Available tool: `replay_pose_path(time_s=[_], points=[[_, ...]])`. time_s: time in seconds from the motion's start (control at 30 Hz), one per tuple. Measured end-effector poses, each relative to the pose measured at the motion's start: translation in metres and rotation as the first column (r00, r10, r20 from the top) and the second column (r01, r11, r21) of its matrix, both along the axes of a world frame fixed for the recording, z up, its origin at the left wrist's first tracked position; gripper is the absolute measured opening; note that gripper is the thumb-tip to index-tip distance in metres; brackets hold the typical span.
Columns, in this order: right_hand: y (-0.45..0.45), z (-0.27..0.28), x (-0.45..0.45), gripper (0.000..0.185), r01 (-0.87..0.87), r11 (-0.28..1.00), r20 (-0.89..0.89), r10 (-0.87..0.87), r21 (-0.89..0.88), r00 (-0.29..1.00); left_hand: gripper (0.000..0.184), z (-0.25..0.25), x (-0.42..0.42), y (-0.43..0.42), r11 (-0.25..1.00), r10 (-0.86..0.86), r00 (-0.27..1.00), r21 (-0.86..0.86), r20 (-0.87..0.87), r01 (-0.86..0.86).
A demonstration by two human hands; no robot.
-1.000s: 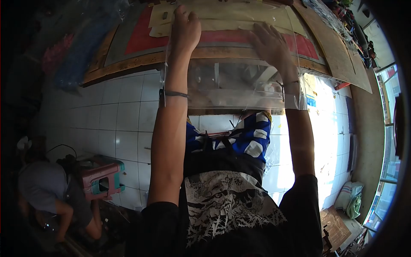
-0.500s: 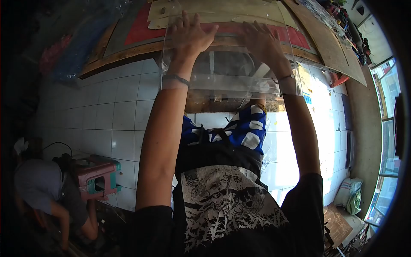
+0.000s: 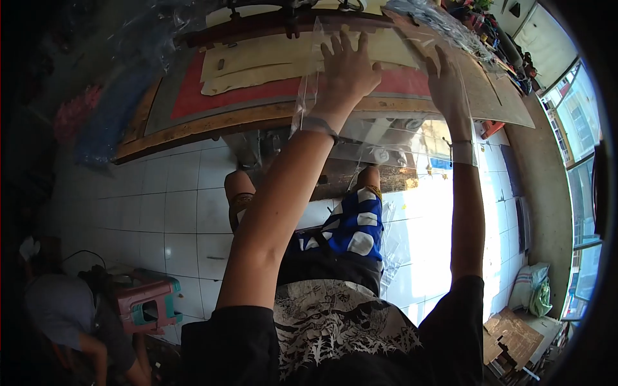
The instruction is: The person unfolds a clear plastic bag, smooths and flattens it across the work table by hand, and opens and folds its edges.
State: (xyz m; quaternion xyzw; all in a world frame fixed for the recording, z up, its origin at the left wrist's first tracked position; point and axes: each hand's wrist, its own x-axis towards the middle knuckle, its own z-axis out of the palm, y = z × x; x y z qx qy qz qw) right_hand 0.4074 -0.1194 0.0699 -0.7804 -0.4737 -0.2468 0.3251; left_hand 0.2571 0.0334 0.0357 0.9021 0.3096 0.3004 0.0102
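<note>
A clear plastic sheet (image 3: 393,90) extends over the table's front edge and hangs past it. My left hand (image 3: 351,74) lies flat against the sheet, fingers spread. To its right, my right hand (image 3: 447,83) is also flat at the sheet's right part, fingers stretched out. The plastic overlaps both hands and wrists; I cannot tell whether each hand is over or under it. Left of the sheet, a cream-coloured flat piece (image 3: 251,63) with slits lies on a red sheet (image 3: 222,98) on the table.
A dark metal frame (image 3: 293,26) spans the back of the wooden-edged table (image 3: 193,128). Crumpled plastic (image 3: 444,26) lies at the back right. At lower left, a person (image 3: 61,309) bends beside a pink and green stool (image 3: 148,309). Sacks (image 3: 531,289) stand at lower right.
Both hands and the clear sheet have shifted right across the table. The camera view has also moved, bringing the metal frame at the back into sight.
</note>
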Motion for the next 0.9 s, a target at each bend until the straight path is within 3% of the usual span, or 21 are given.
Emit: replay_pose_path(time_s=[0.13, 0.2, 0.27, 0.33, 0.43, 0.53, 0.63, 0.73, 0.77, 0.83, 0.9], points=[[0.029, -0.048, 0.046, 0.045, -0.069, 0.993, -0.002, 0.069, -0.100, 0.998, 0.071, -0.029, 0.049, 0.021, 0.997, -0.078, 0.993, 0.006, -0.087, 0.079], [0.046, -0.069, 0.066, 0.050, 0.040, 0.890, 0.304, 0.113, -0.454, 0.946, 0.070, -0.028, 0.050, 0.024, 0.995, -0.096, 0.989, -0.037, -0.111, 0.093], [0.051, -0.075, 0.068, 0.058, 0.067, 0.838, 0.259, 0.090, -0.541, 0.962, 0.072, -0.027, 0.046, 0.026, 0.984, -0.127, 0.984, -0.137, -0.125, 0.110], [0.047, -0.064, 0.050, 0.068, -0.023, 0.920, -0.115, -0.024, -0.392, 0.993, 0.074, -0.029, 0.048, 0.029, 0.987, -0.113, 0.990, -0.128, -0.084, 0.101], [0.047, -0.062, 0.047, 0.081, 0.000, 0.890, -0.079, -0.041, -0.455, 0.996, 0.076, -0.041, 0.048, 0.024, 0.991, -0.072, 0.996, -0.117, -0.058, 0.065], [0.048, -0.061, 0.047, 0.083, 0.040, 0.868, -0.047, -0.073, -0.494, 0.996, 0.079, -0.041, 0.048, 0.024, 0.995, -0.049, 0.998, -0.088, -0.031, 0.046], [0.048, -0.061, 0.044, 0.068, 0.079, 0.876, 0.029, -0.074, -0.475, 0.997, 0.080, -0.039, 0.048, 0.019, 0.998, -0.003, 1.000, -0.064, -0.028, 0.001], [0.059, -0.058, 0.068, 0.048, 0.038, 0.729, 0.300, 0.233, -0.683, 0.925, 0.075, -0.022, 0.044, 0.025, 0.992, -0.038, 0.984, -0.122, -0.176, 0.017], [0.060, -0.060, 0.071, 0.043, 0.060, 0.706, 0.328, 0.251, -0.706, 0.911, 0.073, -0.016, 0.041, 0.024, 0.985, -0.074, 0.969, -0.166, -0.237, 0.034], [0.067, -0.055, 0.080, 0.035, 0.115, 0.679, 0.399, 0.279, -0.725, 0.873, 0.066, -0.019, 0.045, 0.027, 0.990, -0.044, 0.987, -0.139, -0.153, 0.022], [0.075, -0.077, 0.092, 0.036, -0.049, 0.881, 0.230, 0.175, -0.470, 0.957, 0.062, -0.022, 0.051, 0.031, 0.995, -0.014, 0.997, -0.098, -0.070, 0.007]])
